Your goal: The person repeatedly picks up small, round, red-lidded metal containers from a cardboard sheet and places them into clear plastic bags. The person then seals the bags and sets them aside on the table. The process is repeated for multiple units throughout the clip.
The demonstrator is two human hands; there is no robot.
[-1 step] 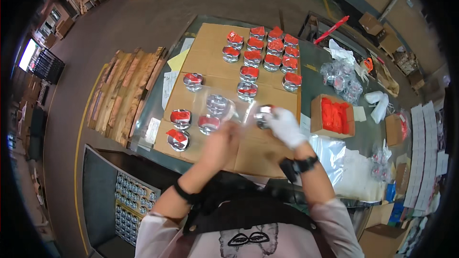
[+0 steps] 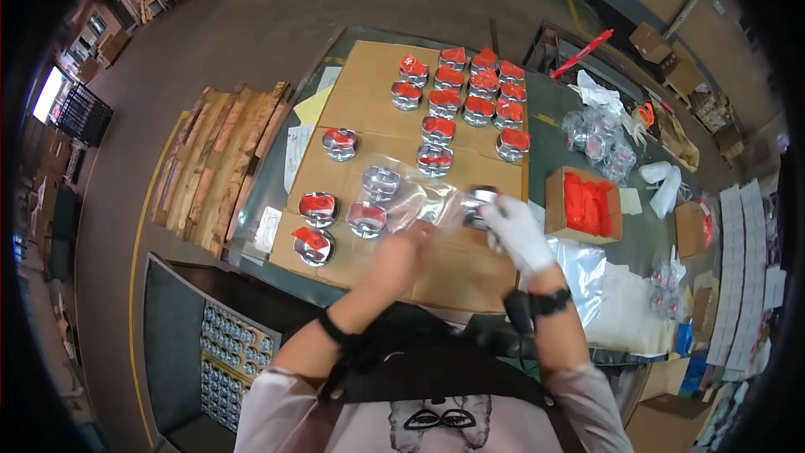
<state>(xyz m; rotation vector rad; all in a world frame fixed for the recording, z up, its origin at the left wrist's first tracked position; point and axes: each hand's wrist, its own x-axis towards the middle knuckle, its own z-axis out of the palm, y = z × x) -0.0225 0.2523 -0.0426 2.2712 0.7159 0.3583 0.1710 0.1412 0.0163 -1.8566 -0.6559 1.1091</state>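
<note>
My bare left hand (image 2: 404, 253) is closed on the edge of a clear plastic bag (image 2: 429, 197), its fingers blurred. The bag stretches over the cardboard and partly covers two pistons on the left. My right hand (image 2: 518, 233), in a white glove, grips a shiny metal piston (image 2: 479, 200) at the bag's right end; whether the piston touches the bag I cannot tell. A piston with red inside (image 2: 366, 219) lies left of my left hand, and a bare-looking grey piston (image 2: 381, 184) sits just beyond it.
Several pistons topped with red packets (image 2: 444, 103) stand on the far cardboard (image 2: 360, 75). At right are a carton of red packets (image 2: 589, 203), bagged pistons (image 2: 599, 141) and clear plastic sheets (image 2: 577, 273). A bin with rows of metal parts (image 2: 226, 352) is at lower left.
My right hand has moved a little to the right with the piston. My left hand has also shifted right, and the bag now lies stretched farther right.
</note>
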